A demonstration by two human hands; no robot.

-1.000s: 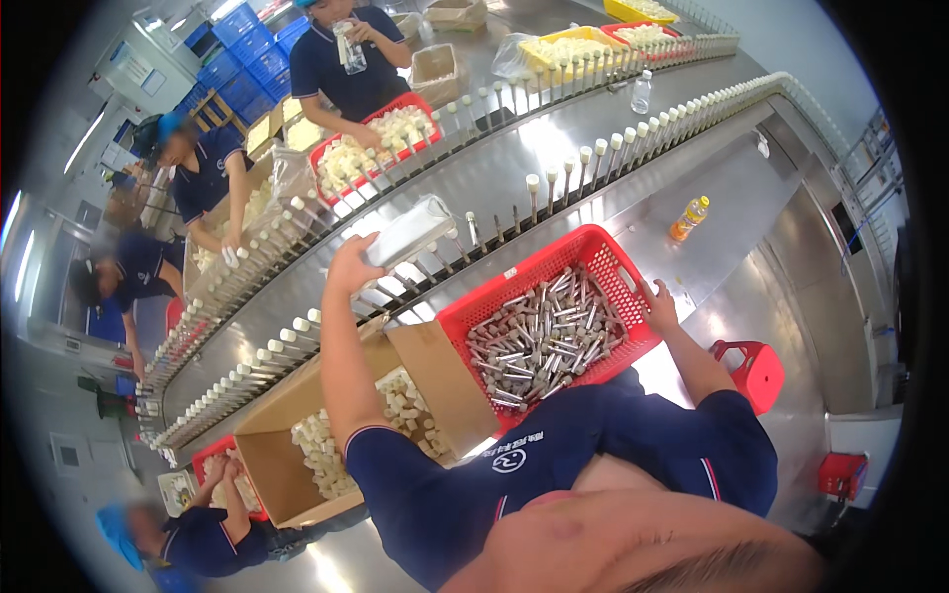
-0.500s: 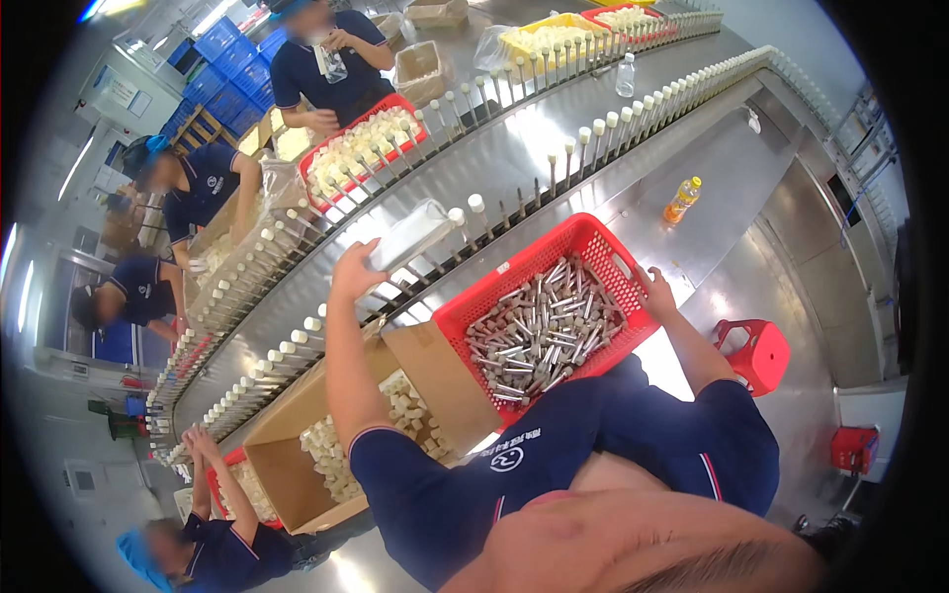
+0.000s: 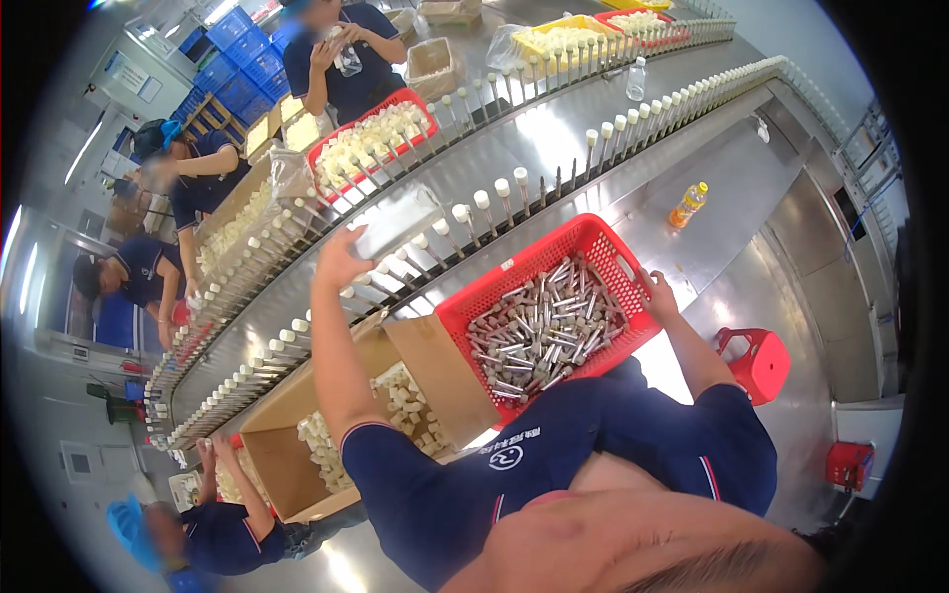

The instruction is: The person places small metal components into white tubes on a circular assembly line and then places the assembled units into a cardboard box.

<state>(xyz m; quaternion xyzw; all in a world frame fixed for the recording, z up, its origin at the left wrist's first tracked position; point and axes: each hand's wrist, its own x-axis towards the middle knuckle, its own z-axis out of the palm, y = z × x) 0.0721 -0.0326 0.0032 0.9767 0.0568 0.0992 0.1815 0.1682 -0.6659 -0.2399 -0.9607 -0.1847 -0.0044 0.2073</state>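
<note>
My left hand (image 3: pixel 342 261) reaches over the near row of pegs, thumb and fingers spread apart. Its fingers are at the near left end of a clear, whitish plastic box (image 3: pixel 400 217) lying between the rows; whether they touch it I cannot tell. My right hand (image 3: pixel 656 295) grips the right rim of a red perforated basket (image 3: pixel 603 237). Inside lies a heap of metal-shafted pieces with greyish heads (image 3: pixel 549 326). White-headed pieces (image 3: pixel 502 188) stand on the near row, with a few dark bare pegs (image 3: pixel 559 185) among them.
Left of the basket stands a cardboard box (image 3: pixel 277 455) with white blocks (image 3: pixel 402 395). A yellow-capped bottle (image 3: pixel 689 206) and a clear bottle (image 3: pixel 636 79) stand on the metal surfaces. Several co-workers work at left and beyond. A red stool (image 3: pixel 756 366) is at right.
The near row of pegs has shifted rightward. My left hand and the clear box have moved slightly left and away, and its fingers look more spread. My right hand stays on the basket.
</note>
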